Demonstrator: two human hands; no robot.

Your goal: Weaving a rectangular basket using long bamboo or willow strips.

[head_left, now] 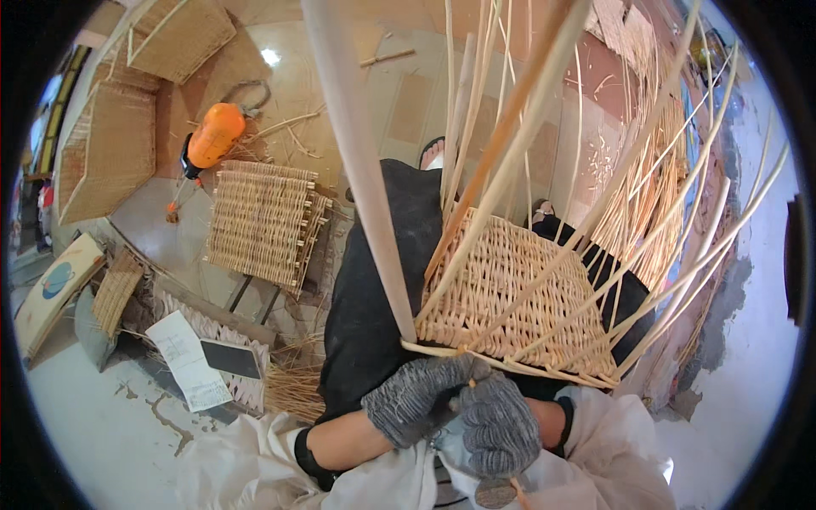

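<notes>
A woven wicker panel (520, 293) lies across my lap, with long rods and thin strands standing out from its edges. My left hand (418, 399), in a grey knit glove, is closed with its fingertips at the panel's near rim. Right beside it, my right hand (501, 425), gloved alike, is closed too. A thin wicker strand (473, 383) shows between the two hands. Another end of cane (518, 493) sticks out below my right hand, near a round wooden end (495, 492). A thick pale rod (361, 170) rises from the panel's left corner.
Finished woven panels (262, 223) are stacked on the left. Beyond them lies an orange bottle-shaped container (215, 134). A phone (230, 359) rests on a paper sheet (185, 361) at lower left. Loose wicker strands (654, 204) are heaped at right. Larger woven pieces (110, 140) lean at far left.
</notes>
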